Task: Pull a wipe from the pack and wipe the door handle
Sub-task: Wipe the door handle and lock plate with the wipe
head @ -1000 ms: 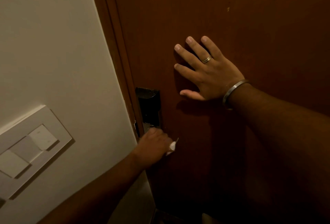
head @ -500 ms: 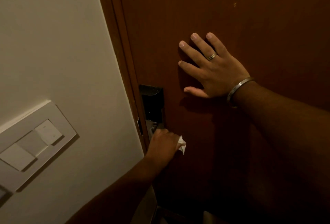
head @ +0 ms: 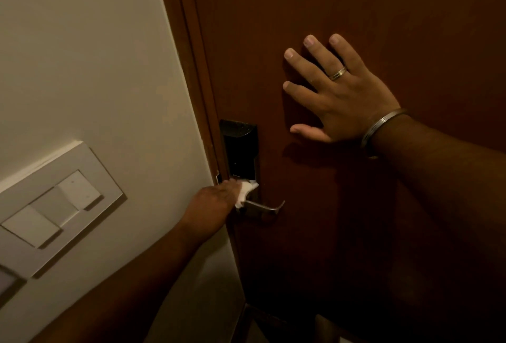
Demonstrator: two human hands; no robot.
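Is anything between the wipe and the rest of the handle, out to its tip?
Nothing visible. The left hand presses the wipe on the base of the handle, and the lever is bare out to its tip. The right hand lies flat on the door, well above the handle.

Wipe [head: 244, 191] seemingly at handle's [head: 264, 206] left end, below lock plate [head: 241, 148].
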